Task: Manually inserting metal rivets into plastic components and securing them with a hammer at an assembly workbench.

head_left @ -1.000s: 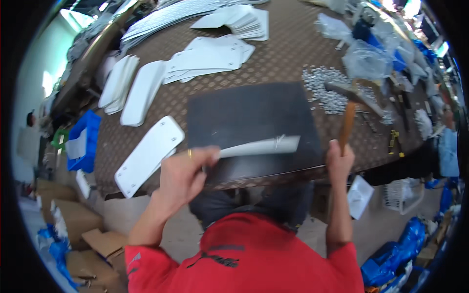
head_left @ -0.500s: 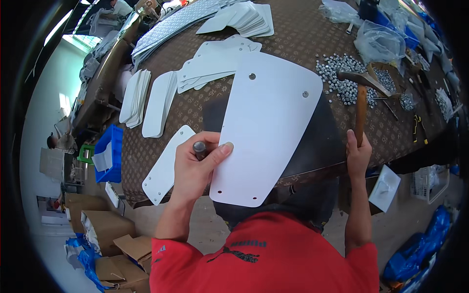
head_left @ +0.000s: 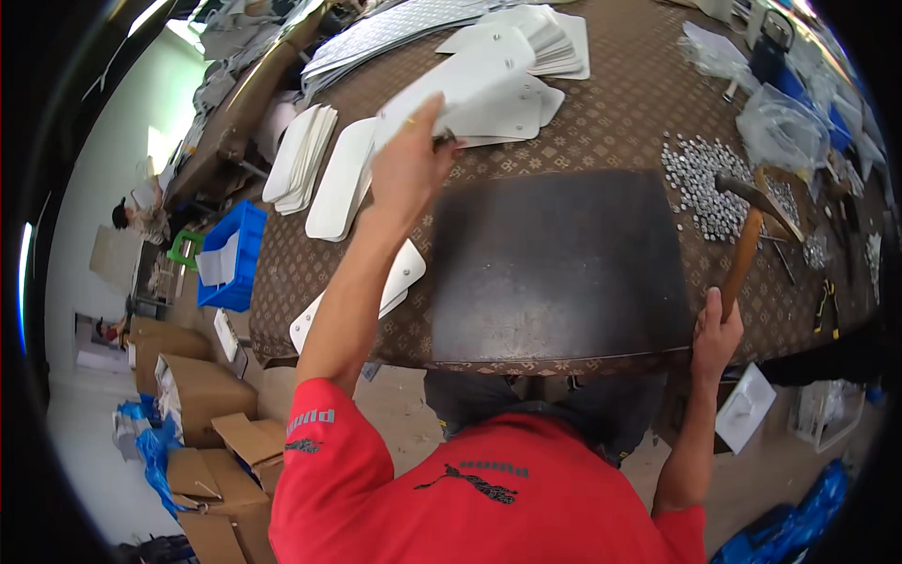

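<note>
My left hand [head_left: 410, 174] is stretched out to the far left, closed on the edge of a white panel [head_left: 474, 75] with metal snaps at its corners. The panel lies over a pile of similar white panels [head_left: 515, 115] and is slightly blurred. A short dark metal tool [head_left: 444, 139] pokes out from the same hand; most of it is hidden. At the table's right front, my right hand [head_left: 718, 336] grips the wooden handle of a hammer [head_left: 744, 252], whose head points up beside loose silver snap parts [head_left: 709, 186].
A dark flat mat [head_left: 559, 268] lies at the table's front. White panel stacks [head_left: 340, 179] stand left, with a snapped panel [head_left: 404, 273] nearer. Yellow-black pliers [head_left: 827, 308] and plastic bags [head_left: 785, 127] are right. A blue crate [head_left: 235, 254] and cardboard boxes [head_left: 202, 395] stand left.
My left hand has carried the white panel from over the mat to the far-left pile, uncovering the mat. My right hand still holds the hammer. The view has shifted slightly.
</note>
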`<state>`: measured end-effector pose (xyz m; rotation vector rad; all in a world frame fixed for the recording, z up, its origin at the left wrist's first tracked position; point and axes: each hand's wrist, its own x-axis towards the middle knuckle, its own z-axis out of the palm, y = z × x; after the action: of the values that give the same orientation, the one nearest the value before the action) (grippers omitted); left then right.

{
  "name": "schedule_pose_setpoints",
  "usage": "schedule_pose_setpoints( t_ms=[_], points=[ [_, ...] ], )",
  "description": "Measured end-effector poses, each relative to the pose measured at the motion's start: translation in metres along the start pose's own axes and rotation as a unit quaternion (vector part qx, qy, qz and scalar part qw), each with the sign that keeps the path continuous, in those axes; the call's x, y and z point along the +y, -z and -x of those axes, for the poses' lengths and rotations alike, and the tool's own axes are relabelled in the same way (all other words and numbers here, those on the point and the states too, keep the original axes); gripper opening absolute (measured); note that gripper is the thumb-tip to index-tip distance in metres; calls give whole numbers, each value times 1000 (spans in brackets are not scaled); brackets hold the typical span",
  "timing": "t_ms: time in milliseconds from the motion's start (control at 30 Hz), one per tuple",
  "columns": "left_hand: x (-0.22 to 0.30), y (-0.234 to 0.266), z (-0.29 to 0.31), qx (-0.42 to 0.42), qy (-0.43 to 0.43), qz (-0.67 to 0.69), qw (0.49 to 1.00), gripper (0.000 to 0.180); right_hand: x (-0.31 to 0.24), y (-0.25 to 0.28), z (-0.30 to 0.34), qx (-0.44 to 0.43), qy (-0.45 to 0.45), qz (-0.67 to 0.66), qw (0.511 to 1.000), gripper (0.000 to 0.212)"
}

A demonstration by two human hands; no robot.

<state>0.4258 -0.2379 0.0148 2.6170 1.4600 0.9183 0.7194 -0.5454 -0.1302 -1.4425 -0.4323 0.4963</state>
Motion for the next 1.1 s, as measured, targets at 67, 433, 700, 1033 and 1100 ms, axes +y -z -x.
schedule_pose_setpoints(
  t_ms=[67, 433, 700, 1033, 1100],
  points=[
    [-23, -14, 20, -35, -14, -84, 996, 41, 8, 4, 3, 7, -16, -21, 1000, 23],
    [-119, 65, 222, -207, 172, -51, 962, 60, 4, 33, -8, 0, 8, 18, 1000, 28],
    [-122, 74, 250, -233, 42, -76, 968, 59, 7, 34, -3, 2, 54, 58, 997, 28],
    [-98, 96, 147, -17, 51, 38, 998, 24, 7, 37, -5, 22, 73, 80, 994, 27],
    [-72, 92, 114, -42, 87, 77, 992, 20, 4, 34, -3, 46, 80, 86, 992, 28]
  ],
)
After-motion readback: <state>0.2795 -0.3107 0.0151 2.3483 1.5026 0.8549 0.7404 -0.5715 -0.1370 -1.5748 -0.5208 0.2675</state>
